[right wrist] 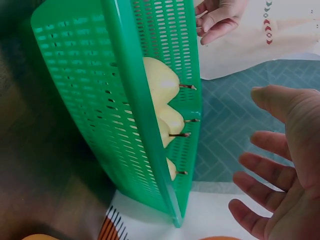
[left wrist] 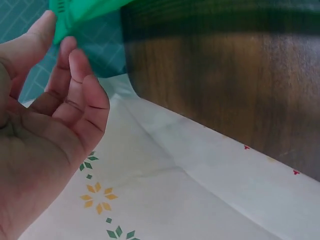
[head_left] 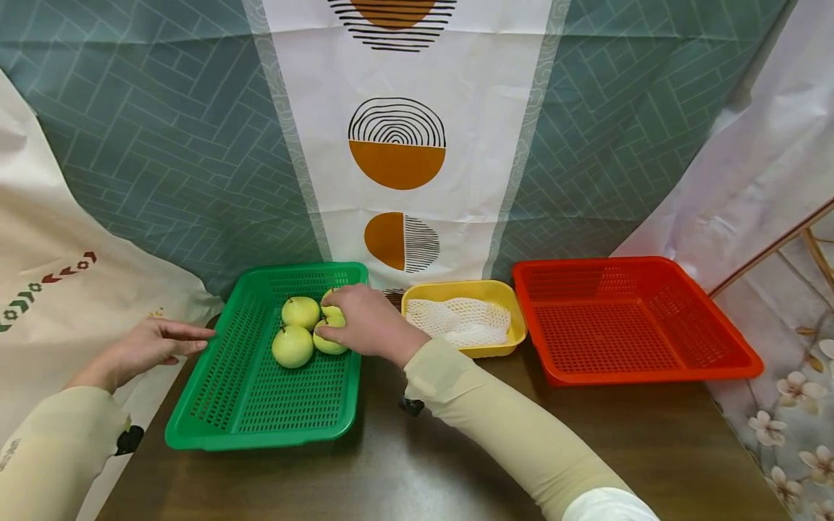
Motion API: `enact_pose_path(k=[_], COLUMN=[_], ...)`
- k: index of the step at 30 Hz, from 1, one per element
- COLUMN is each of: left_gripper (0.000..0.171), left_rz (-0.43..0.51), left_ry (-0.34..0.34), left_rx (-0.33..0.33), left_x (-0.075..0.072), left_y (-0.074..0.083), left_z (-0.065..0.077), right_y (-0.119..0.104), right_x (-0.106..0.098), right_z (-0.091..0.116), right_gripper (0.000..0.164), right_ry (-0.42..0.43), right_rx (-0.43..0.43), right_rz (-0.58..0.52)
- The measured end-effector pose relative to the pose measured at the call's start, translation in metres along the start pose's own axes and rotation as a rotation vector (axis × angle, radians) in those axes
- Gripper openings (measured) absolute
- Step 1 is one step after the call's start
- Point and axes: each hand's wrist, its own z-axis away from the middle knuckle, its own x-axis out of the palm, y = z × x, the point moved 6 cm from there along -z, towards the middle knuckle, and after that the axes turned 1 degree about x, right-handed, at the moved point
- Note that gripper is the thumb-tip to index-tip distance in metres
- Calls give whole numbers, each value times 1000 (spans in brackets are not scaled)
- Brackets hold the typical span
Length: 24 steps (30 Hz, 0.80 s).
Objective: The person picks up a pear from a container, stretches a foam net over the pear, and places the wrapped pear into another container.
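Observation:
Several round yellow-green pears (head_left: 292, 346) with dark stems sit together in the green basket (head_left: 260, 440). My right hand (head_left: 374, 322) reaches in over the basket's right rim and hovers above the pears, partly covering two of them in the head view. The right wrist view shows its fingers (right wrist: 267, 170) spread and apart from the pears (right wrist: 162, 82). At the basket's left rim is my left hand (head_left: 146, 351), its fingers loosely extended. In the left wrist view its fingertips (left wrist: 70, 47) are close beside the green rim (left wrist: 90, 12); whether they touch it I cannot tell.
A yellow tray (head_left: 498, 289) holding white foam net sleeves (head_left: 459, 322) stands right of the green basket. Farther right is a red basket (head_left: 606, 325) with nothing in it. All stand on a dark wooden table (head_left: 443, 463) before a patterned cloth backdrop (head_left: 195, 145).

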Motion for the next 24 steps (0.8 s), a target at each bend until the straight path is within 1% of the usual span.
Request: enact_pose_path(k=[3,5,12,16,20,24], left_gripper=[50,51,54,56,56,57], left_rz=[-18,-14,51,80,90,123], left_ry=[-9,-20,-50,-46,-41,-58], left_rx=[-10,-15,-32,-54,-65,-40], left_x=[0,1,4,8,11,13], left_y=[-5,-8,-13,-16,-17,-17], left_z=[-1,-2,-4,-4,-4,-4], right_y=[-1,-1,-3,-7,-15,-26], right_x=[3,5,12,17,24,32], right_z=[0,0,-2,-3,-3,-1], right_gripper=[46,45,44,43,43,46], right_ry=[-2,-3,-14,-34,-52,-104], right_rx=[-10,-14,-14,-24,-77,-140], right_rz=[13,14,6,-16,4,24])
